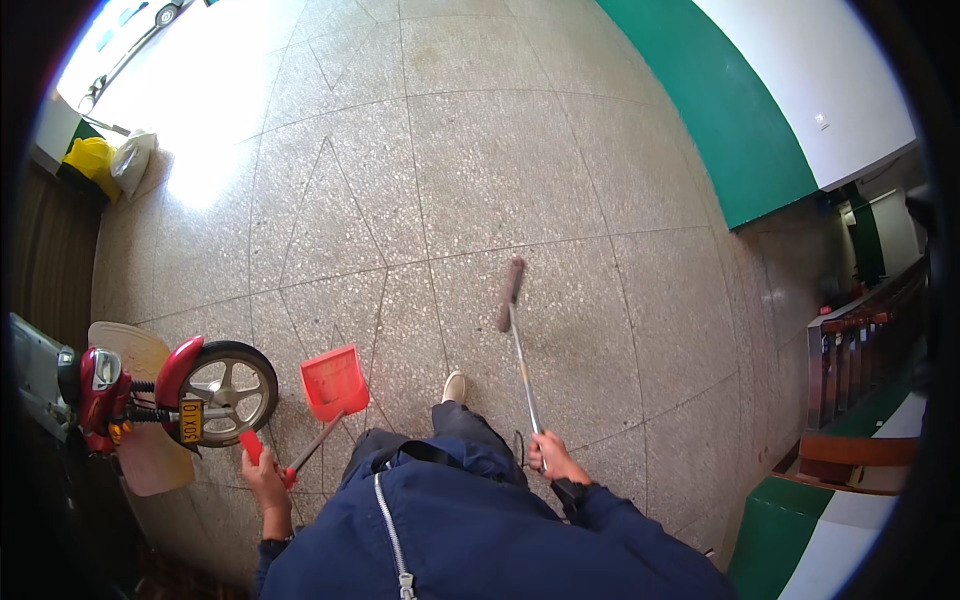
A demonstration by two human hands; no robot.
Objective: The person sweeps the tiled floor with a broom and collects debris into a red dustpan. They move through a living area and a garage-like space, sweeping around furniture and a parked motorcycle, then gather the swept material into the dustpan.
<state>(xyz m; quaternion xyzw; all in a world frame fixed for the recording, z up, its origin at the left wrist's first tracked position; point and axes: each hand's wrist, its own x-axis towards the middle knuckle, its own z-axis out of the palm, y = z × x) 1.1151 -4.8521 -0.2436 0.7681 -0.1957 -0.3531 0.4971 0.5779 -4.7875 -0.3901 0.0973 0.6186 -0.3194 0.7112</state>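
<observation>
My left hand is closed round the red grip of a long-handled dustpan, beside the front wheel of a motorcycle. The dustpan's red pan is low at the floor, left of my feet, and its handle slants back to my hand. In my right hand is the upper end of a broom's light metal handle. The broom's narrow brown head rests on the speckled floor ahead of me, a little right of the middle. Pan and broom head are well apart. One light-coloured shoe shows below my dark trousers.
A red motorcycle stands close on my left. Yellow and whitish bags lie by the far-left doorway, where bright light falls in. A green and white wall borders the floor at the far right. Wooden railings stand on the right.
</observation>
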